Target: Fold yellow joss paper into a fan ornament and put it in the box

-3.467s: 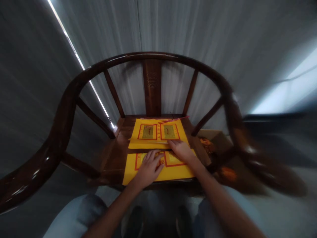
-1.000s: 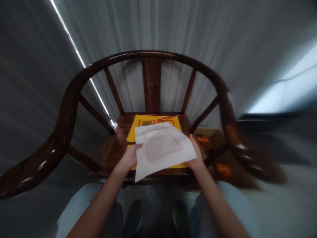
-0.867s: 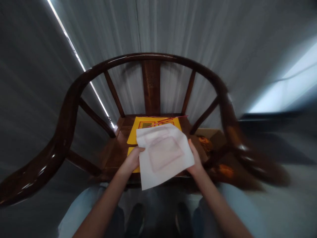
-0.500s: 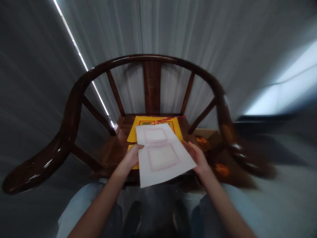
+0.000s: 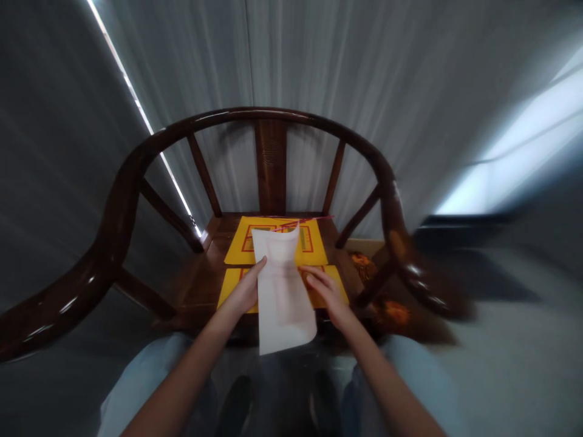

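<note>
Grey ribbed panelling (image 5: 218, 79) backs a dark wooden armchair (image 5: 272, 164). At frame centre, the left hand (image 5: 247, 289) pinches the left edge of a white sheet (image 5: 281, 288), thumb on top; the right hand (image 5: 328, 295) has its fingers loosely spread at the right edge, contact unclear. By appearance the handling is midway: the sheet is held up, bowed, not yet laid flat. One yellow printed paper (image 5: 334, 284) lies partly beneath, another yellow paper (image 5: 234, 247) beyond, with thin pink strips (image 5: 288, 225) across it.

Dim light glints on the chair (image 5: 271, 167); edges smear.
</note>
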The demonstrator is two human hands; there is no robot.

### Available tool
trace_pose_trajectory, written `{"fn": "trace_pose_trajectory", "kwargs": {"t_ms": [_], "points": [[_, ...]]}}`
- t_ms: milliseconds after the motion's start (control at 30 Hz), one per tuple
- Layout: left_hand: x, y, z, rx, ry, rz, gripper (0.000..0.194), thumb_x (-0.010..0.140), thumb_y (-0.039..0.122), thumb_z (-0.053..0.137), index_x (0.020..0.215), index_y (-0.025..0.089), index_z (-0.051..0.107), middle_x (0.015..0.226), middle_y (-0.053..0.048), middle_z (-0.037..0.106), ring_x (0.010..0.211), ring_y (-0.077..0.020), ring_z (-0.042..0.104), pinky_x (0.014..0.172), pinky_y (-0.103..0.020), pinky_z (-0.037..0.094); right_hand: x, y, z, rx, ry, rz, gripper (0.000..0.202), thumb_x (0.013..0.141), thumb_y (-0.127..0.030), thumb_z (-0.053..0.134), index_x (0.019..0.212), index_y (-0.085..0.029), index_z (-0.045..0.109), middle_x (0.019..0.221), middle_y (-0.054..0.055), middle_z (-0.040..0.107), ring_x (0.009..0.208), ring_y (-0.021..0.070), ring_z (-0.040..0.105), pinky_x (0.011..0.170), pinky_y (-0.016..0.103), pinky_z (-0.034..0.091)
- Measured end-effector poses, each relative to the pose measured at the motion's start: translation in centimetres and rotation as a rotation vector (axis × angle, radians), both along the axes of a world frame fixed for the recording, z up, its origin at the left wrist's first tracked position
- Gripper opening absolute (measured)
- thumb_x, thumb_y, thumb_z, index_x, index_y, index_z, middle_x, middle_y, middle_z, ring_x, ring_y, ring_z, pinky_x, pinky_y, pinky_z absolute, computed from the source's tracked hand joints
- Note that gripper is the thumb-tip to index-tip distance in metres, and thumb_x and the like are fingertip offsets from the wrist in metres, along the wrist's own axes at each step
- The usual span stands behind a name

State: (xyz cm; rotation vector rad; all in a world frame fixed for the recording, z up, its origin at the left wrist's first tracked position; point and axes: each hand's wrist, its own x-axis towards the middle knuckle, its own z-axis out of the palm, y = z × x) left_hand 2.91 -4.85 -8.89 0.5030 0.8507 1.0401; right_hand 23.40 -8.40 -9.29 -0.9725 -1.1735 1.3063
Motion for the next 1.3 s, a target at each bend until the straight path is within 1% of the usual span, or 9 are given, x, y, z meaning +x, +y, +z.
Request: {"fn": "trace_pose_trajectory", "kwargs": {"t_ms": [133,367,533,633,800,933,1067,1167,1300], "points": [[1.0,-0.1,0.0,0.072,-0.062,-0.132,0.048,0.087,0.04,0.064,0.125,0.01,0.062,0.107,-0.015,0.073,0.096,-0.0283,0.071,0.089,-0.038,0.055,-1.7,-0.3,0.3,0.144,-0.131,0.096,0.027,0.082,-0.046,0.068,0.1,-0.027,0.075,0.116,0.004,0.07,0.118,0.0259,0.058,0.106,0.041,0.038],[1.5,0.1,-0.1,0.097,-0.058,-0.156,0.054,0.082,0.052,0.065,0.12,0.012,0.065,0.104,-0.015,0.074,0.097,-0.0304,0.07,0.085,-0.04,0.056,-3.7,-0.1,0.3,0.304,-0.292,0.144,0.025,0.088,-0.035,0.063,0.109,-0.027,0.073,0.111,0.005,0.07,0.107,0.0223,0.062,0.1,0.039,0.045],[1.1,0.0,-0.9,0.133,0.129,0.052,0.046,0.072,0.025,0.077,0.114,0.01,0.065,0.096,-0.014,0.076,0.089,-0.0303,0.072,0.08,-0.039,0.057,-3.7,0.8,0.8,0.334,-0.288,0.221,0.021,0.089,-0.032,0.06,0.105,-0.026,0.073,0.104,0.004,0.072,0.098,0.0212,0.066,0.093,0.037,0.049],[0.4,-0.1,-1.3,0.09,0.176,0.085,0.046,0.072,0.018,0.074,0.116,0.012,0.063,0.097,-0.013,0.076,0.088,-0.0303,0.072,0.08,-0.041,0.058,-3.1,2.1,0.5,0.379,-0.281,0.055,0.017,0.086,-0.033,0.064,0.097,-0.025,0.074,0.106,0.005,0.07,0.107,0.0219,0.063,0.099,0.038,0.045],[-0.5,-1.3,-0.8,0.121,0.154,-0.073,0.047,0.075,0.023,0.076,0.119,0.011,0.063,0.11,-0.017,0.072,0.093,-0.0314,0.072,0.084,-0.043,0.057,-2.6,4.2,-0.8,0.023,0.034,-0.247,0.046,0.073,-0.043,0.074,0.114,-0.026,0.062,0.115,0.005,0.066,0.112,0.0236,0.061,0.1,0.04,0.047],[0.4,-3.2,-0.4,0.142,0.177,-0.253,0.046,0.076,0.031,0.076,0.117,0.011,0.066,0.115,-0.017,0.071,0.097,-0.0306,0.071,0.089,-0.041,0.055,-2.5,4.3,-0.5,-0.276,0.255,-0.154,0.052,0.068,-0.042,0.077,0.114,-0.026,0.057,0.1,0.003,0.072,0.092,0.0251,0.069,0.081,0.039,0.056],[1.1,-4.3,-0.1,0.143,0.253,-0.386,0.048,0.075,0.04,0.077,0.113,0.011,0.068,0.11,-0.017,0.072,0.095,-0.0294,0.071,0.088,-0.039,0.054,-2.4,3.8,0.1,-0.233,0.183,-0.078,0.046,0.061,-0.036,0.082,0.101,-0.022,0.064,0.09,0.003,0.074,0.08,0.0247,0.07,0.073,0.037,0.056],[0.5,-3.5,0.1,0.147,0.333,-0.256,0.048,0.075,0.046,0.076,0.108,0.013,0.069,0.104,-0.015,0.074,0.09,-0.0283,0.071,0.079,-0.036,0.056,-2.9,3.5,-0.1,-0.184,0.103,-0.037,0.043,0.058,-0.035,0.083,0.094,-0.02,0.066,0.089,0.003,0.074,0.078,0.0239,0.069,0.073,0.036,0.055],[-1.0,-1.4,-0.6,0.243,0.482,0.101,0.041,0.071,0.046,0.077,0.093,0.013,0.068,0.091,-0.01,0.074,0.077,-0.0235,0.07,0.067,-0.031,0.055,-4.2,3.3,-0.8,-0.179,0.079,0.051,0.045,0.057,-0.033,0.084,0.096,-0.02,0.067,0.093,0.004,0.075,0.083,0.0253,0.069,0.076,0.039,0.055]]}}
